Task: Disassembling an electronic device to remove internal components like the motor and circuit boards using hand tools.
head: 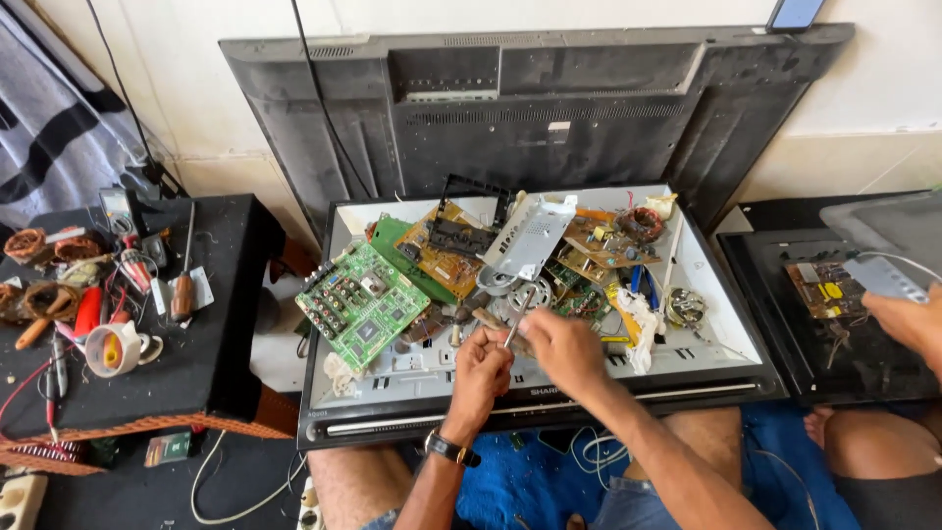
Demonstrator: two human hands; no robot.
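My left hand (481, 368), with a watch on its wrist, is closed around a small part that I cannot make out, near the front edge of a flat screen's open grey chassis (721, 329). My right hand (561, 345) grips a screwdriver (520, 316) whose shaft points up and away, its lower end meeting my left fingers. Just to the left lies a large green circuit board (360, 302). Behind my hands sit a brown circuit board (446, 250) and a perforated metal shield (530, 236).
A black screen back cover (530, 108) leans on the wall. The low black table (221, 324) at left holds a screwdriver (183, 285), tape roll (110, 350) and copper coils. At right another person's hand (908, 319) works over a second chassis (785, 339).
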